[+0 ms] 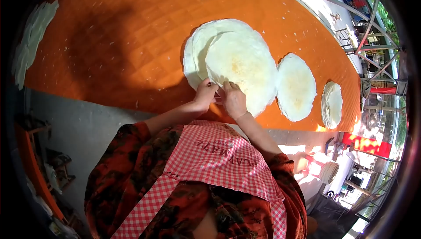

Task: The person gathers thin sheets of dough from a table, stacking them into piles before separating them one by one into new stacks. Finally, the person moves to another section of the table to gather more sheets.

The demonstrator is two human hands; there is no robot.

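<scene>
Large, thin, pale round flatbreads lie overlapping in a pile on the orange-covered table. The top one has light brown spots in its middle, and its left side sits apart from the rounds below. At the pile's near edge, my left hand pinches the rim of a flatbread between thumb and fingers. Close beside it, my right hand has its fingers curled on the same near rim. My fingertips partly hide the edge between the two hands.
To the right are another round flatbread and a smaller stack near the table's end. A folded pile of pale sheets lies at the far left. Small crumbs dot the cloth. A shelf stands below left.
</scene>
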